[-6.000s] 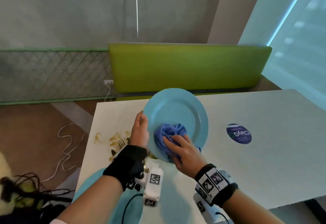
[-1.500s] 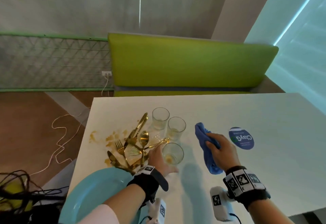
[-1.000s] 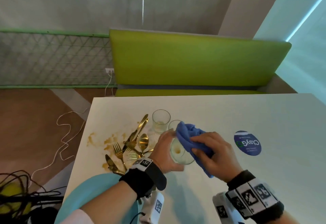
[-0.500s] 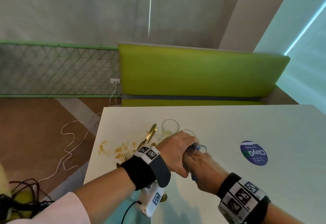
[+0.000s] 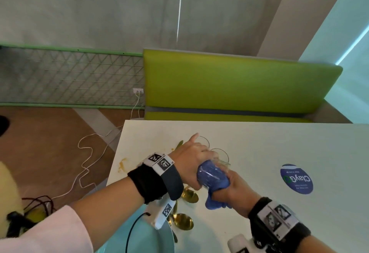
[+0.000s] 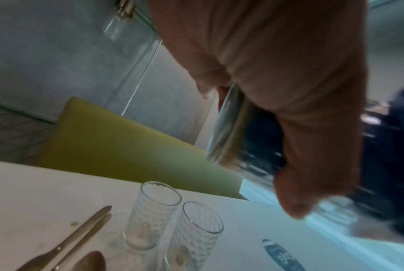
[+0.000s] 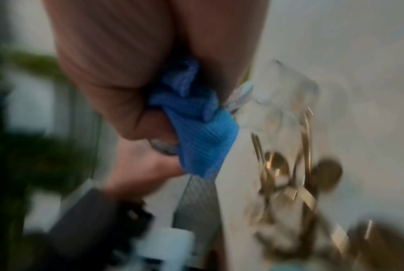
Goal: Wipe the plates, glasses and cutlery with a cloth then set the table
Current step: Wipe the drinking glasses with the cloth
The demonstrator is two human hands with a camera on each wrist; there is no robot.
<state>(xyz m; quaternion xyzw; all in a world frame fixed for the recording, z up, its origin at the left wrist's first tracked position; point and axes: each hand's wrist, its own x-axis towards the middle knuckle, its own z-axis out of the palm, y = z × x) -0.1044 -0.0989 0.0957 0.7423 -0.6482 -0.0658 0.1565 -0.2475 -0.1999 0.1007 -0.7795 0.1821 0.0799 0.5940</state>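
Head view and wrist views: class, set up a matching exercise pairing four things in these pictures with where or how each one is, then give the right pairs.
Column one:
1. blue cloth
2. held glass
3. two honeycomb glasses
4. round blue sticker

Column two:
A. stuck flat on the white table, at the right
B. standing upright and empty beside the cutlery
C. stuffed into a glass, the right hand gripping it
D. lifted off the table in the left hand

Pairs: 1-C, 2-D, 3-B, 4-A
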